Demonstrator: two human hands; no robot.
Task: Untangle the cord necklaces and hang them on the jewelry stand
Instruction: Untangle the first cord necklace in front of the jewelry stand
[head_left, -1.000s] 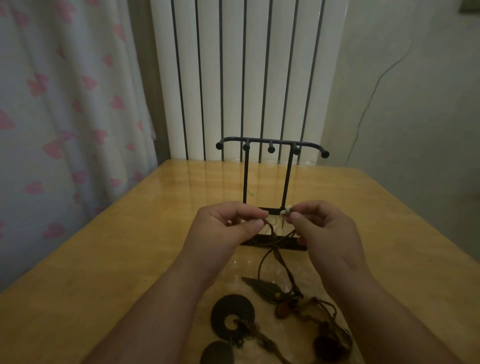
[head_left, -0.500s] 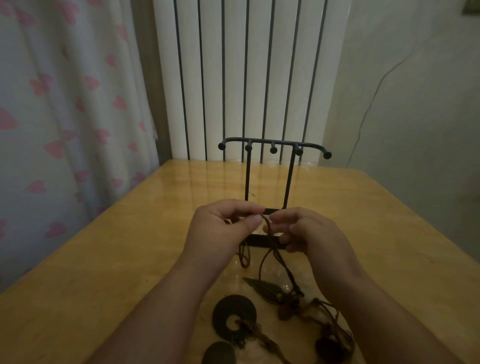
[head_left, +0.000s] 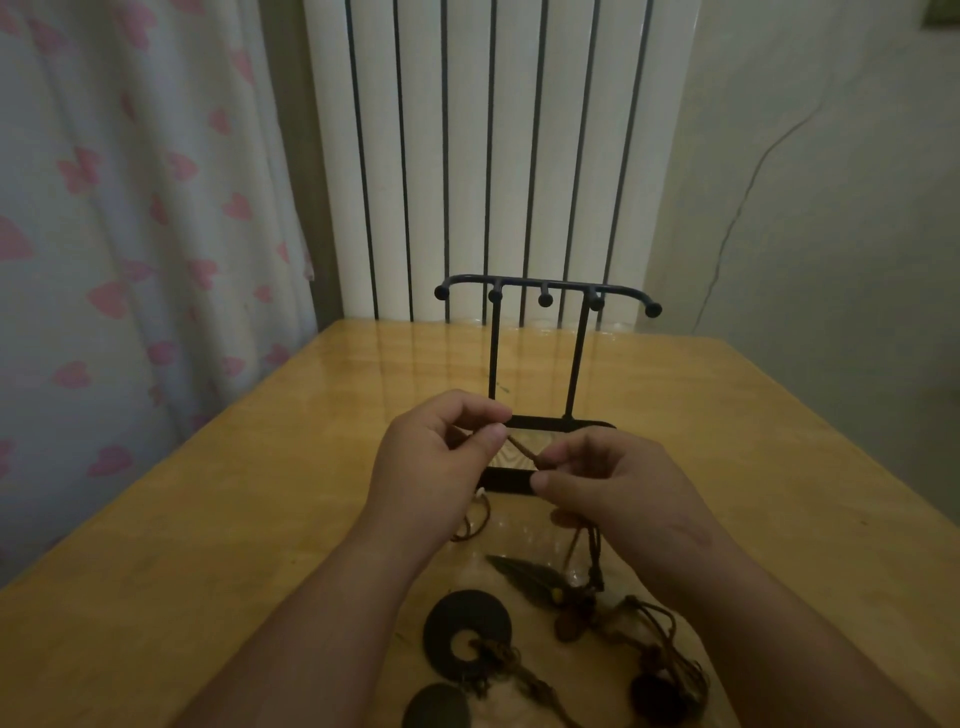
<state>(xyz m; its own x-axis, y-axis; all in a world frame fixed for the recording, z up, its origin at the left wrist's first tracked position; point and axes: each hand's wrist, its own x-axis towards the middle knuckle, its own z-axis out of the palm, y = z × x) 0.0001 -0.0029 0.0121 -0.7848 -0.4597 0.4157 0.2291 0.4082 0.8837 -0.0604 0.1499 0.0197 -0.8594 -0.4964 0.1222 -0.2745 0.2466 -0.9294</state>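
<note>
A black metal jewelry stand with several knobbed pegs stands on the wooden table; nothing hangs on it. Just in front of its base, my left hand and my right hand each pinch the same brown cord, stretched taut between them. More cord hangs down from both hands to a tangle of necklaces on the table, with a dark ring pendant, a leaf-shaped pendant and round dark pendants.
Behind the table stands a white ribbed radiator. A curtain with pink hearts hangs along the left side. A plain wall lies to the right.
My right hand has dropped lower and nearer to me, and the two hands have drawn apart, so a short length of cord now shows between them. The white bead is gone from my right fingertips.
</note>
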